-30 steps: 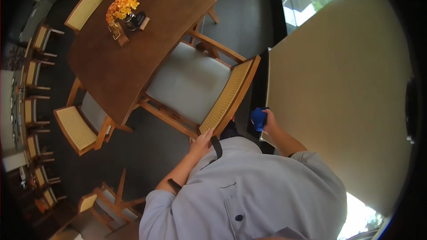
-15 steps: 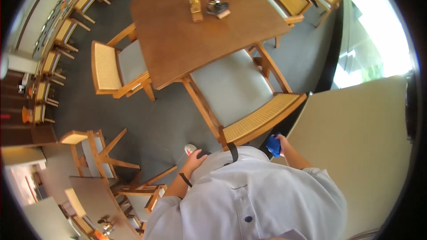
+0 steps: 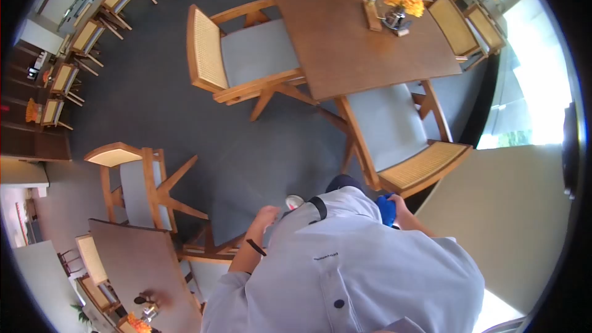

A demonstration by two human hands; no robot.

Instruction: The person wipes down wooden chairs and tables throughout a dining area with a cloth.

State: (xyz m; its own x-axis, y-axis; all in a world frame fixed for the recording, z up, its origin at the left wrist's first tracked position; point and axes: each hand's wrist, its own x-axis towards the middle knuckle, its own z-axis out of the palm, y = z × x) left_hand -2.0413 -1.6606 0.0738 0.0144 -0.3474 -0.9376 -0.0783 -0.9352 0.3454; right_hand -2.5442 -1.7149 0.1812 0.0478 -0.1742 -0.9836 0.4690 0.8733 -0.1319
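My right hand (image 3: 400, 205) is closed around a blue cloth (image 3: 386, 210), low beside my waist and close to the backrest of a chair (image 3: 425, 163). That chair has a grey seat and a woven back and stands at the near edge of a brown table (image 3: 364, 55). On the table are an orange flower arrangement (image 3: 403, 1) and a small wooden holder (image 3: 372, 15). My left hand (image 3: 267, 216) hangs at my left side, its fingers curled with nothing visible in them, touching no furniture.
Another woven-back chair (image 3: 256, 52) stands at the table's left side. At the lower left are a chair (image 3: 139, 188) and a second brown table (image 3: 139, 265). A beige panel (image 3: 505, 222) rises on my right, below a bright window (image 3: 530, 92). More chairs line the upper left.
The view has turned left, so the table and chairs have shifted right. My left hand has come away from the chair's backrest. The blue cloth is still in my right hand.
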